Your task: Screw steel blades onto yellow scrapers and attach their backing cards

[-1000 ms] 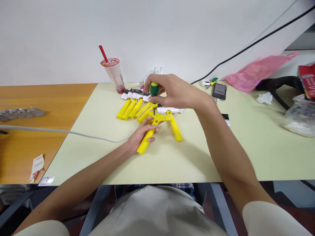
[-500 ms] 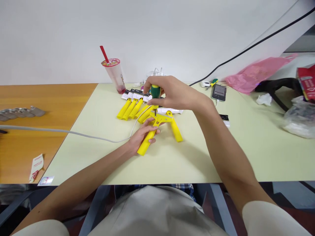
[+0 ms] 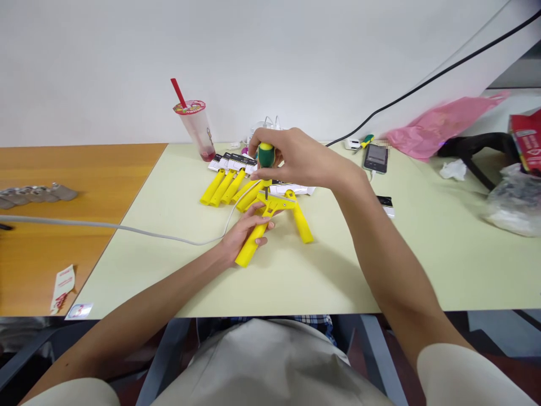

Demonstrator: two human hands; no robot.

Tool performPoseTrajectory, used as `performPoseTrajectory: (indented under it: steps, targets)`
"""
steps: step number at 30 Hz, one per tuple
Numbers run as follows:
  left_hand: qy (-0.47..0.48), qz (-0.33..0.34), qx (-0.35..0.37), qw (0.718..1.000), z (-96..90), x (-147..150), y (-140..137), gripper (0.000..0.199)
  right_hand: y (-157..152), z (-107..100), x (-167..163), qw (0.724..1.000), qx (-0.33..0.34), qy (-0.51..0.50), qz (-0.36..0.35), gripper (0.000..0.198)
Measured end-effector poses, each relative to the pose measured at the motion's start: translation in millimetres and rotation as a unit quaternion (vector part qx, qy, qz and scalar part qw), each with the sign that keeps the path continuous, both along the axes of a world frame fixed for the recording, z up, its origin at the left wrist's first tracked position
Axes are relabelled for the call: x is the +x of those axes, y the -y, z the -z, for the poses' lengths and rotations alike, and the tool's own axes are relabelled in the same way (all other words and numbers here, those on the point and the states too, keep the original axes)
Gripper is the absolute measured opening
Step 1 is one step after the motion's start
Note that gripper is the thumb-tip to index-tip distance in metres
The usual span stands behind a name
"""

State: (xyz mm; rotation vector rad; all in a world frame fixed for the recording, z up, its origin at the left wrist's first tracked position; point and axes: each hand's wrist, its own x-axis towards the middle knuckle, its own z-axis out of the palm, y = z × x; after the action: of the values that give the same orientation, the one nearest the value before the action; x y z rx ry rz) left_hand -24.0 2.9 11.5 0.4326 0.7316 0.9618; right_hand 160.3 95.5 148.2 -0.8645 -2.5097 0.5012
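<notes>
My left hand (image 3: pixel 242 234) is closed round the handle of a yellow scraper (image 3: pixel 252 246), whose wide head points away from me and carries a thin metal strip. In my right hand (image 3: pixel 298 155) is a screwdriver (image 3: pixel 266 155) with a green and yellow handle, gripped from above by the fingertips. Its shaft stands upright, the tip at the left part of the scraper's head. Just to the right lies another yellow scraper (image 3: pixel 302 223) on the table. Behind my hands several more yellow scrapers (image 3: pixel 224 188) lie in a row, their heads in black and white sleeves.
A plastic cup with a red straw (image 3: pixel 196 131) stands at the back left. A white cable (image 3: pixel 169 237) crosses the table (image 3: pixel 143 270) to my left hand. At the back right are a phone (image 3: pixel 376 158), a small screwdriver (image 3: pixel 367 141) and a pink bag (image 3: pixel 443 127).
Almost nothing differs. My right hand has shifted very slightly on the screwdriver's handle, while the scraper stays in place in my left hand.
</notes>
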Motion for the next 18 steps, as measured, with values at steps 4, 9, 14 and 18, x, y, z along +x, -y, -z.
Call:
performPoseTrajectory:
  steps: [4, 9, 14, 18]
  targets:
    - [-0.007, 0.001, 0.003, 1.000, 0.8, -0.2, 1.0, 0.060, 3.2, -0.9, 1.0, 1.000, 0.012, 0.009, 0.012, 0.042]
    - [0.004, 0.002, 0.011, 1.000, 1.8, -1.3, -0.9, 0.062, 8.6, -2.5, 1.4, 0.999, -0.023, -0.001, -0.029, 0.058]
    - [-0.004, -0.009, 0.007, 1.000, 0.6, -0.2, -0.8, 0.062, 6.7, -0.2, -0.7, 0.999, -0.019, -0.002, -0.036, 0.044]
    - [-0.002, -0.007, 0.007, 1.000, 1.3, -0.3, -0.7, 0.062, 4.6, -0.2, 0.7, 1.000, 0.008, 0.008, -0.016, 0.041]
